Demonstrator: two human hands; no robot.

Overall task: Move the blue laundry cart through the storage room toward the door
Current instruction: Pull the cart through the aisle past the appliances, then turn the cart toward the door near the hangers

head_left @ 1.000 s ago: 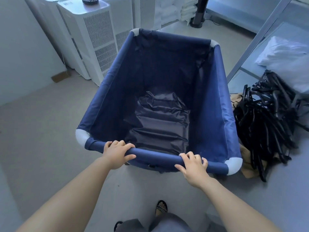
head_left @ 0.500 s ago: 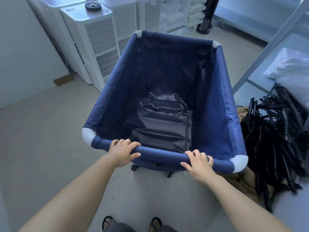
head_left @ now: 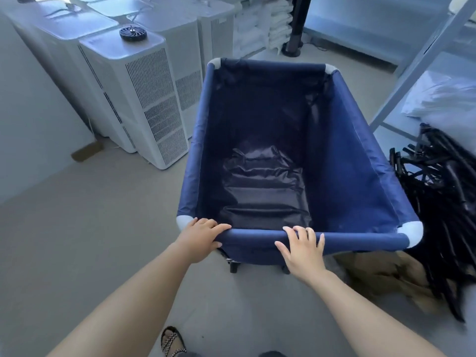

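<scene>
The blue laundry cart (head_left: 360, 161) stands in front of me, a deep fabric bin with grey corner caps and dark wheels under it. Only a dark crumpled liner shows inside. My left hand (head_left: 199, 239) wraps over the near rail close to its left corner. My right hand (head_left: 302, 249) grips the same rail near the middle, fingers curled over the top. Both arms are stretched forward. No door is in view.
White air units (head_left: 144, 99) line the left wall close to the cart's left side. A heap of black hangers (head_left: 443, 202) on brown paper lies at the right. A metal rack post (head_left: 422, 60), folded white linens (head_left: 260, 24) and a black pole base (head_left: 293, 47) stand ahead.
The cart has rolled forward and a little to the right, farther from me. My hands have stayed on the near rail, and the air units now sit alongside the cart's left.
</scene>
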